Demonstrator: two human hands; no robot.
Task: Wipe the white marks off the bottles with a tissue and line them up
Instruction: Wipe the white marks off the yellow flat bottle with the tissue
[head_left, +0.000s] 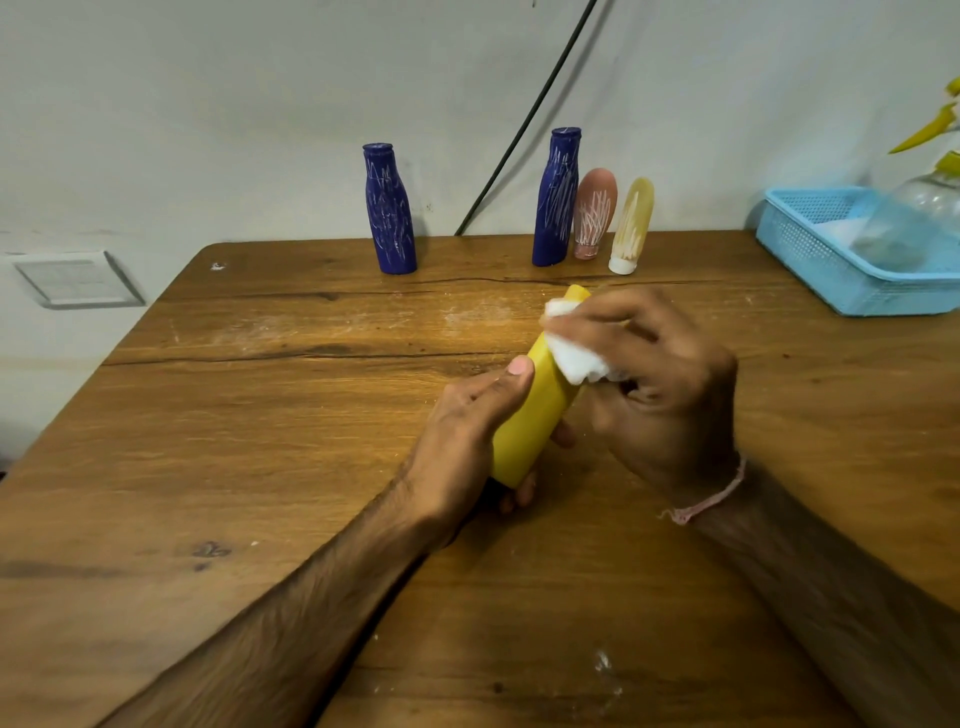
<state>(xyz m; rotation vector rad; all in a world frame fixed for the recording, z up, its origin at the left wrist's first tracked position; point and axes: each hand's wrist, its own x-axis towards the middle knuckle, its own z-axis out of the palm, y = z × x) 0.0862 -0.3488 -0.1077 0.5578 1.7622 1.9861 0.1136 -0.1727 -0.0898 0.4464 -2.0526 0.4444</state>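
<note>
Work in progress: left hand (467, 441) grips the yellow bottle (535, 410) near the middle of the surface (260, 415), right hand (660, 384) pinches a tissue (576, 353) against its upper part; blue bottle (389, 208), second blue bottle (557, 197), pink bottle (595, 213) and cream bottle (631, 223) at the far edge await wiping.

One head-worn camera gave the only view. It looked forward and down from above the near edge of the table (234, 426), facing the far wall (208, 104). The wide lens bowed the table's edges. Both forearms ran in from the bottom corners. The left hand (457, 441) holding the yellow bottle (535, 415) and the right hand (670, 405) holding the tissue (576, 358) sat close, just right of centre. A blue bottle (389, 208) stood far off by the wall. The frame edge cut the basket (810, 249) at far right.
</note>
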